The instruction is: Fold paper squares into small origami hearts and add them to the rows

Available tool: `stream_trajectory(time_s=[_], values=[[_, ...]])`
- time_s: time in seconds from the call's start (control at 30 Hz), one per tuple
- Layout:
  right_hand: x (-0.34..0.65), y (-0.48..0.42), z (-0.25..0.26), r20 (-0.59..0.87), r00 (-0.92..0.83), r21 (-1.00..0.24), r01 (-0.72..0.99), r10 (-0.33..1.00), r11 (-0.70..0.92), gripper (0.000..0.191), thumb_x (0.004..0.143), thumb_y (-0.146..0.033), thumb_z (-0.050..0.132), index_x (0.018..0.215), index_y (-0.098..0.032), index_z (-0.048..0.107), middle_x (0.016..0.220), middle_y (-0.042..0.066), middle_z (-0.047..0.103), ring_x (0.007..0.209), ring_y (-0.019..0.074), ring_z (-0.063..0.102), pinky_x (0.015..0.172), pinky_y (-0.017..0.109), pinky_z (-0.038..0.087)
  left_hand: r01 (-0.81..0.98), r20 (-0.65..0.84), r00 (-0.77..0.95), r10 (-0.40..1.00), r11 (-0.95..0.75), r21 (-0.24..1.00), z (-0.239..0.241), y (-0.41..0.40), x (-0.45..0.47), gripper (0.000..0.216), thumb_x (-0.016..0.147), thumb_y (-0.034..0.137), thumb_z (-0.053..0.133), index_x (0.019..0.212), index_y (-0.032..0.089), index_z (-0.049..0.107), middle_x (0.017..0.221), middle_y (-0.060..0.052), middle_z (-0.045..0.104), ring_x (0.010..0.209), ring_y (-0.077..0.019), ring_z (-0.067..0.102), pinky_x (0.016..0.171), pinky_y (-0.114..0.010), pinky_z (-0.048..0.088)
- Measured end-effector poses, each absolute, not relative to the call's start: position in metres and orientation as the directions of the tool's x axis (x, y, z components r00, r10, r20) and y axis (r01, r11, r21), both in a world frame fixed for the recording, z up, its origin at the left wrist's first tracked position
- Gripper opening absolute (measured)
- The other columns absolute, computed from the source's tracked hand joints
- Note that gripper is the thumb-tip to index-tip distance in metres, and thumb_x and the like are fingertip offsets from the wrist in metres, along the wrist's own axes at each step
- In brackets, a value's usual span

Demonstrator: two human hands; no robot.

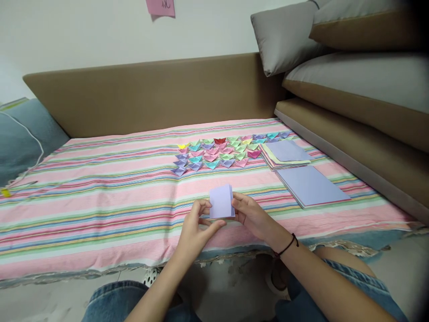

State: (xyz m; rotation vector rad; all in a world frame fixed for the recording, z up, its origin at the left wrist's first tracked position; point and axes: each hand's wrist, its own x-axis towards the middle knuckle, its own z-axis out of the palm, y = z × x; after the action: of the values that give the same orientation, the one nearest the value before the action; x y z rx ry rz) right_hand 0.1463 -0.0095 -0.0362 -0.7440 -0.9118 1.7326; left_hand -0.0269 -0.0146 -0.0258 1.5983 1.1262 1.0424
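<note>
A small folded lavender paper (220, 202) is held upright between my two hands, above the near part of the striped cloth. My left hand (200, 223) grips its left side, with the thumb along the bottom edge. On the right edge, where several paper layers show, the fingers of my right hand (250, 214) pinch it. Beyond the hands stand rows of small folded paper boats (211, 157) in purple, green, pink, blue, yellow and red. To the right lie a stack of lavender sheets (311, 185) and a mixed stack of coloured paper (286, 151).
The striped cloth (83, 197) covers a wide seat with a brown backrest (157, 94) behind it. Grey and brown cushions (362, 85) are piled along the right. At the far left are a blue cushion (30, 134) and a white cable (33, 136).
</note>
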Motion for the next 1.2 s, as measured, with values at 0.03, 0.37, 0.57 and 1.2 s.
stream_trajectory(time_s=[0.03, 0.37, 0.57, 1.2], values=[[0.146, -0.01, -0.036, -0.066, -0.307, -0.85, -0.481, 0.95, -0.214, 0.039, 0.072, -0.04, 0.07, 0.105, -0.019, 0.064, 0.091, 0.006, 0.068, 0.078, 0.0164, 0.064, 0.071, 0.029, 0.051, 0.224, 0.136, 0.227, 0.964, -0.188, 0.956, -0.026, -0.015, -0.026, 0.03, 0.068, 0.032, 0.07, 0.086, 0.021, 0.049, 0.091, -0.002, 0.053, 0.085, -0.0165, 0.054, 0.061, -0.022, 0.046], [0.146, -0.011, -0.034, -0.083, -0.297, -0.848, -0.481, 0.951, -0.224, 0.038, 0.07, -0.039, 0.073, 0.1, -0.018, 0.064, 0.088, 0.004, 0.067, 0.076, 0.0157, 0.063, 0.07, 0.028, 0.051, 0.072, 0.113, 0.128, 0.985, -0.123, 0.99, -0.027, -0.013, -0.026, 0.024, 0.085, 0.039, 0.049, 0.071, 0.02, 0.045, 0.068, 0.003, 0.036, 0.059, -0.0099, 0.043, 0.053, -0.021, 0.047], [0.146, -0.01, -0.034, -0.102, -0.286, -0.852, -0.47, 0.953, -0.233, 0.034, 0.069, -0.037, 0.073, 0.096, -0.018, 0.065, 0.087, 0.004, 0.068, 0.075, 0.0155, 0.065, 0.072, 0.029, 0.051, -0.175, -0.039, 0.085, 0.996, 0.054, 0.983, -0.028, -0.008, -0.03, 0.027, 0.08, 0.045, 0.056, 0.074, 0.02, 0.045, 0.072, 0.004, 0.036, 0.061, -0.0085, 0.042, 0.055, -0.019, 0.048], [0.148, -0.009, -0.035, -0.093, -0.142, -0.982, -0.152, 0.985, -0.115, 0.021, 0.061, -0.032, 0.075, 0.068, -0.016, 0.063, 0.064, -0.001, 0.06, 0.061, 0.0124, 0.055, 0.057, 0.025, 0.04, -0.081, -0.118, 0.184, 0.976, 0.134, 0.988, -0.026, -0.013, -0.026, 0.027, 0.082, 0.046, 0.05, 0.08, 0.019, 0.052, 0.067, 0.002, 0.054, 0.059, -0.0112, 0.05, 0.056, -0.022, 0.042]])
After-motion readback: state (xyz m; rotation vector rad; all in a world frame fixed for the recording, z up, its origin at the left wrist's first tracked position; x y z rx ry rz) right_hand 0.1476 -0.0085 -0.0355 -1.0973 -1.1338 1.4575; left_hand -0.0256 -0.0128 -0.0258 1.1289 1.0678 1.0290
